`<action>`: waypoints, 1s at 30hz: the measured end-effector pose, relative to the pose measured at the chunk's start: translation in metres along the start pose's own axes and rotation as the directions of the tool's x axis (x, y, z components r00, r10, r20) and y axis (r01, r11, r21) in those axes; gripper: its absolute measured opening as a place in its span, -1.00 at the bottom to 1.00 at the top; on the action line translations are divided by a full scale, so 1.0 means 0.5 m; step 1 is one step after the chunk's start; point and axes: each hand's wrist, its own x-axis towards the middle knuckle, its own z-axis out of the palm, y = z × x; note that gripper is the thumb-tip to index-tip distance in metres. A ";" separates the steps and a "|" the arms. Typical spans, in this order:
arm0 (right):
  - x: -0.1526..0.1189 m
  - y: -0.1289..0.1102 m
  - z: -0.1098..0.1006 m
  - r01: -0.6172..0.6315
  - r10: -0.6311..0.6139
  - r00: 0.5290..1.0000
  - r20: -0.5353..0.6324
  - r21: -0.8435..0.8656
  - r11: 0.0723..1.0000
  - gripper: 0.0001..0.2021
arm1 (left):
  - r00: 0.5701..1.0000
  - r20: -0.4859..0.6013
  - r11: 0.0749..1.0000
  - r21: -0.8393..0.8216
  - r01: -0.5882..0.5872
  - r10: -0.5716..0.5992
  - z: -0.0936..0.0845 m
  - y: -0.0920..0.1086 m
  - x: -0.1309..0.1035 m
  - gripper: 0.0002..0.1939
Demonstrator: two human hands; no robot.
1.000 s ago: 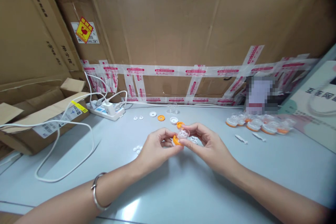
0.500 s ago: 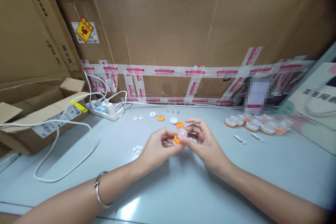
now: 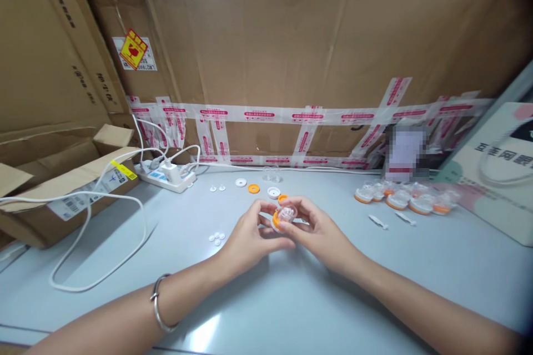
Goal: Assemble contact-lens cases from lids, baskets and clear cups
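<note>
Between my two hands is a small round orange and white part [image 3: 276, 222] with a clear cover [image 3: 288, 212] tilted against it. My left hand [image 3: 250, 237] grips the orange part from the left, its thumb stretched below. The fingers and thumb of my right hand [image 3: 318, 233] hold the clear cover from the right. Just behind my fingers lies an orange ring [image 3: 283, 198], partly hidden. A white ring [image 3: 273, 193], an orange ring [image 3: 254, 188] and another white ring [image 3: 241, 182] lie farther back. Several small white discs [image 3: 217, 238] rest left of my left hand.
Several clear-topped orange and white pieces [image 3: 398, 200] stand at the right, with two white strips [image 3: 378, 222] before them. A power strip [image 3: 172, 179], white cable [image 3: 144, 227] and open carton [image 3: 62, 188] are at the left. A large cardboard box [image 3: 250, 50] walls the back.
The clear cover has come over against the orange part and tilted. My right hand has moved slightly down and left, its forefinger now bent toward the cover. The view has shifted slightly.
</note>
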 end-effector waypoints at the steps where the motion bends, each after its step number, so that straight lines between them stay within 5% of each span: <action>1: 0.009 0.000 -0.016 -0.008 0.008 1.000 -0.008 -0.034 0.999 -0.73 | 1.000 -0.001 1.000 0.003 0.001 -0.001 0.000 0.002 -0.002 -0.43; 7: 0.075 0.040 -0.198 -0.150 0.067 0.978 -0.200 -0.438 0.886 -0.75 | 0.993 -0.016 0.979 0.170 -0.110 0.114 -0.017 0.020 -0.009 -0.61; 11: 0.089 0.078 -0.287 -0.232 0.094 0.971 -0.219 -0.779 0.582 -0.81 | 0.977 -0.037 0.950 0.241 -0.196 0.211 -0.033 0.017 0.004 -0.72; 13: 0.089 0.087 -0.300 -0.227 0.083 0.974 -0.213 -0.858 0.461 -0.84 | 0.969 -0.076 0.942 0.264 -0.206 0.233 -0.040 0.013 0.012 -0.76; 19: 0.086 0.092 -0.299 -0.188 0.046 0.982 -0.183 -0.927 0.326 -0.80 | 0.922 -0.238 0.924 0.308 -0.227 0.306 -0.075 0.014 0.039 -0.80; 24: 0.084 0.101 -0.307 -0.174 0.026 0.984 -0.174 -0.947 0.270 -0.83 | 0.826 -0.432 0.880 0.451 -0.151 0.363 -0.162 0.018 0.079 -0.78; 30: 0.086 0.107 -0.312 -0.113 -0.043 0.991 -0.128 -0.960 0.258 -0.80 | 0.885 -0.415 0.771 0.627 0.110 0.211 -0.276 -0.039 0.113 -0.81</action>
